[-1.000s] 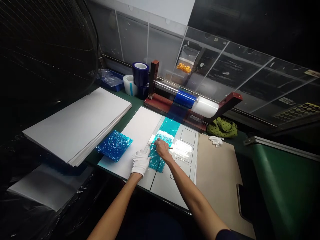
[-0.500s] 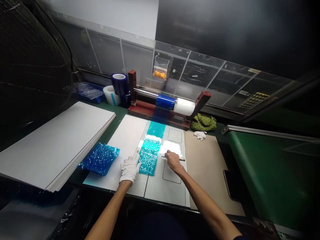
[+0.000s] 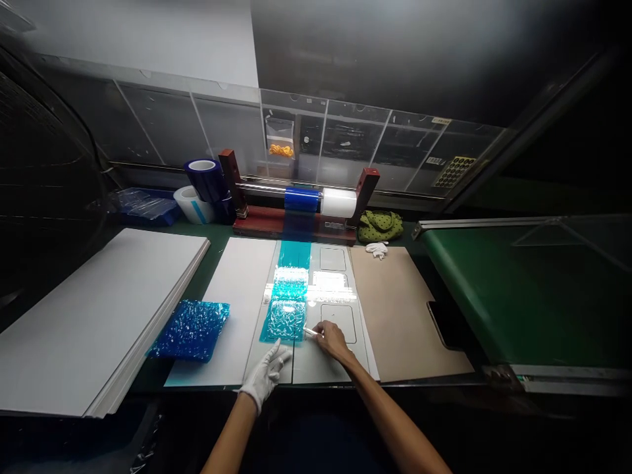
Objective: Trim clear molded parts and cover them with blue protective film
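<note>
A teal protective film strip [image 3: 286, 296] lies along a white panel [image 3: 336, 355], running from the roller toward me, with bright glare and wrinkles on it. My left hand [image 3: 265, 373], in a white glove, rests fingers apart near the strip's lower end. It holds nothing. My right hand [image 3: 332, 341] is bare and grips a slim pen-shaped tool [image 3: 310, 332], whose tip points left at the strip's lower right corner. A crumpled piece of blue film [image 3: 190, 330] lies on a white board [image 3: 227, 296] to the left.
A stack of white sheets [image 3: 99, 316] lies at left. Behind stands a rack with blue and white film rolls [image 3: 318, 202], beside tape rolls [image 3: 202, 182]. To the right lie a kraft board [image 3: 399, 309], a white glove pair [image 3: 376, 250], a green bag [image 3: 380, 226] and a green conveyor [image 3: 494, 296].
My view has swung left and levelled. My right hand has slid toward me and left, to the strip's lower corner. My left hand has drawn back toward the near edge, its fingers now spread.
</note>
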Action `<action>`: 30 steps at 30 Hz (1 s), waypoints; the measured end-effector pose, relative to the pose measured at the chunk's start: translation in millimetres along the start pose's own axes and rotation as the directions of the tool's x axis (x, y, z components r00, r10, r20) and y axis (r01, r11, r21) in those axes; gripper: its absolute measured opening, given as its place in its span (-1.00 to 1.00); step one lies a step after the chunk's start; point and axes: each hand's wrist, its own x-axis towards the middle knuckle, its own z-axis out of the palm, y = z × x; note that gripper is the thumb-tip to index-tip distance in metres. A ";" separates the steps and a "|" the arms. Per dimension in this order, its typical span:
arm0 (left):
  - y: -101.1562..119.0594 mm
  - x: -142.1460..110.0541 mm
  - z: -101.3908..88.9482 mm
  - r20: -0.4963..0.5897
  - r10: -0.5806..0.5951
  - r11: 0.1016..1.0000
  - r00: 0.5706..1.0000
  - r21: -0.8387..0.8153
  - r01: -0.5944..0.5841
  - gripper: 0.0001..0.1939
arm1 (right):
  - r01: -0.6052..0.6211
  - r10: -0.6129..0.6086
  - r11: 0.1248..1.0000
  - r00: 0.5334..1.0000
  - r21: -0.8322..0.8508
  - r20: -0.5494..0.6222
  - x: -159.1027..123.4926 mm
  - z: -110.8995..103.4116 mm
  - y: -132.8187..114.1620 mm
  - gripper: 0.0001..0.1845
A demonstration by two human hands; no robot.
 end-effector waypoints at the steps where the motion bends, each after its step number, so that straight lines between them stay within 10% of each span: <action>1: 1.0 2.1 0.7 0.008 -0.008 0.999 1.000 -0.031 0.009 -0.74 | 0.010 -0.010 1.000 1.000 0.030 -0.002 -3.0 -1.3 -1.3 -0.80; 9: 7.2 26.7 4.5 -0.114 0.061 0.995 0.992 -0.076 -0.070 -0.81 | 0.004 0.006 0.989 0.998 0.150 -0.067 -27.6 -7.0 0.3 -0.78; 18: -8.6 -15.6 -35.0 -0.225 0.285 0.953 0.932 -0.039 -0.301 -0.68 | -0.040 0.085 0.960 0.985 0.276 -0.152 -38.3 -10.2 22.5 -0.76; 30: 102.8 -55.2 -136.5 -0.427 0.470 0.844 0.772 -0.039 -0.536 -0.54 | -0.028 0.081 0.938 0.987 0.344 -0.140 -42.8 -0.5 25.5 -0.71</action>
